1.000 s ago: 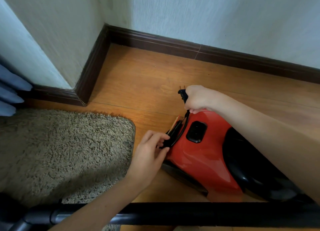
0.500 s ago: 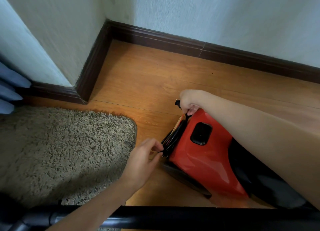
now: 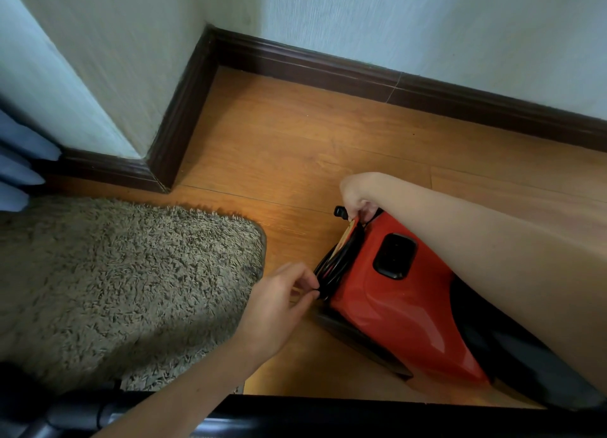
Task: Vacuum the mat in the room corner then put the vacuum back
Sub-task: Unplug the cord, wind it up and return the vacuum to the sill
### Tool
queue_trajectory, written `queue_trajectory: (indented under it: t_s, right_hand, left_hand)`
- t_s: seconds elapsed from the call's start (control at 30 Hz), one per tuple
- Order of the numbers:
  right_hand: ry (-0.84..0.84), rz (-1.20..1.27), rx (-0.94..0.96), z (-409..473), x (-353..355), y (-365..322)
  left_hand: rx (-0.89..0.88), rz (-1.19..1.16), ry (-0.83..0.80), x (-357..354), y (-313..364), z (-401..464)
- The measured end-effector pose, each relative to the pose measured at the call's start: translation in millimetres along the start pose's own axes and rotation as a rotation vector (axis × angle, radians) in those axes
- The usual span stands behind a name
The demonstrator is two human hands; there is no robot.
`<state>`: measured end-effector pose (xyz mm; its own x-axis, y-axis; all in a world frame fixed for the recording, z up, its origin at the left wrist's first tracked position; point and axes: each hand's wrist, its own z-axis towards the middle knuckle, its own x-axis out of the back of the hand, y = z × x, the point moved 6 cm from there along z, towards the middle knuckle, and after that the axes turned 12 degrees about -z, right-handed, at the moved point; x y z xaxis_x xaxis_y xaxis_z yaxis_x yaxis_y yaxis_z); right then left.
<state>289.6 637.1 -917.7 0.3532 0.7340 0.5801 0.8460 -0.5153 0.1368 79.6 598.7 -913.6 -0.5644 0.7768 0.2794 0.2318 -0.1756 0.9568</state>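
my left hand (image 3: pixel 279 306) pinches the black power cord (image 3: pixel 338 260) wound on the end of the red vacuum cleaner (image 3: pixel 404 303), which sits on the wood floor (image 3: pixel 295 148) at 3 o'clock of the shaggy mat (image 3: pixel 124 273). my right hand (image 3: pixel 356 192) grips the cord's plug (image 3: pixel 340 211) at the vacuum's 12 o'clock end.

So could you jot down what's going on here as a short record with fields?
Place: wooden floor in a room corner, dark baseboard
Machine: red plastic vacuum cleaner standing on the floor
Cord: black power cord coiled at the vacuum's end
Left hand: pinches the cord coil
Right hand: holds the black plug
Mat: shaggy beige mat, left of the vacuum, apart from it
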Motion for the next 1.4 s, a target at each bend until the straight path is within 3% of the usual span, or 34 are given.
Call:
queue_trajectory:
  t_s: [0.27,0.57,0.8,1.07,1.4]
  right_hand:
    - [-0.129,0.035,0.086,3.4,-13.3,-12.1]
    - [-0.196,-0.287,0.145,6.4,-27.8,-31.8]
    - [-0.213,-0.311,0.075,14.1,-31.6,-22.2]
    - [-0.144,-0.156,0.122,8.7,-16.0,-15.7]
    - [0.128,0.096,0.343,-42.1,37.2,-6.1]
  left_hand:
    - [0.057,-0.105,-0.019,-1.1,-10.0,0.3]
    - [0.092,-0.086,-0.016,-2.9,-17.6,1.2]
    - [0.249,-0.237,-0.074,-0.1,-21.3,1.7]
    - [0.236,-0.224,-0.078,10.1,-15.7,-7.1]
    - [0.257,-0.205,-0.058,20.8,-8.9,-4.1]
